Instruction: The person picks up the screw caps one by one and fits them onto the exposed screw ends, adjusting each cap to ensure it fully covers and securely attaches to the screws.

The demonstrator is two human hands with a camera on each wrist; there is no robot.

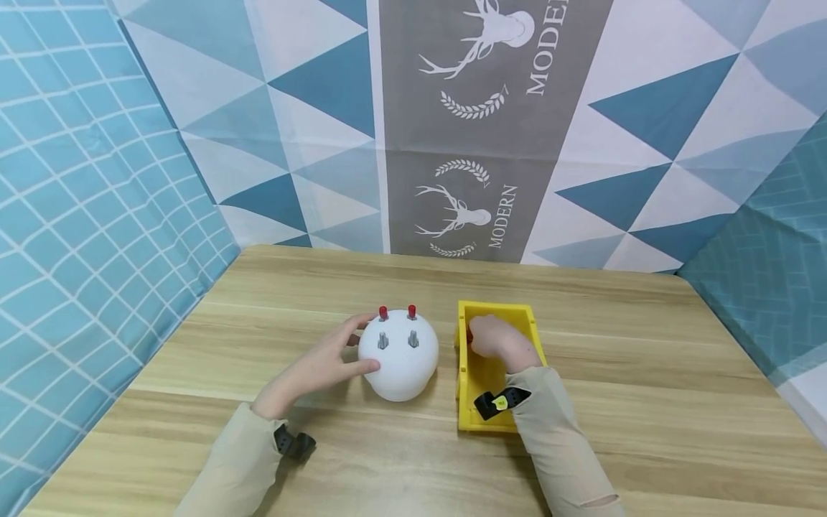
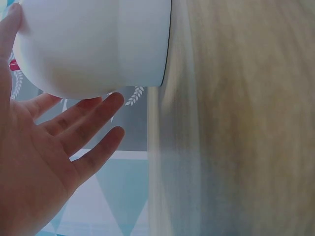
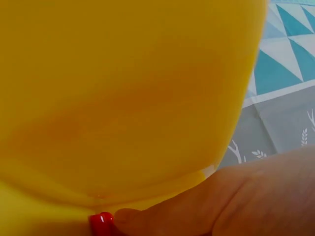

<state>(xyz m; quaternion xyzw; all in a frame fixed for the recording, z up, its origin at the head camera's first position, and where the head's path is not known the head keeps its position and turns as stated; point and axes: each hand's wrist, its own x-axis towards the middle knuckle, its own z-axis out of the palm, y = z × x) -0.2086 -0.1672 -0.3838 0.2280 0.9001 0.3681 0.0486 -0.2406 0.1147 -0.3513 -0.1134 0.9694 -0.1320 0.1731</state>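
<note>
A rounded white body (image 1: 398, 366) stands on the table with two red caps (image 1: 412, 311) at its far side and two bare metal threaded posts (image 1: 413, 339) nearer. My left hand (image 1: 332, 359) spreads round its left side, thumb at the front. In the left wrist view the fingers (image 2: 93, 123) are nearly straight, some tips right at the white wall. My right hand (image 1: 496, 337) reaches into a yellow bin (image 1: 474, 391), its fingers curled. Low in the right wrist view, a fingertip presses beside a shiny red cap (image 3: 102, 224); the other fingers are hidden.
The bin stands to the right of the white body on a wood-grain table (image 1: 646, 373). A patterned cloth (image 1: 323, 143) hangs behind the table, and a blue tiled sheet (image 1: 97, 215) runs along the left. Black wrist cameras (image 1: 297, 445) sit on both sleeves.
</note>
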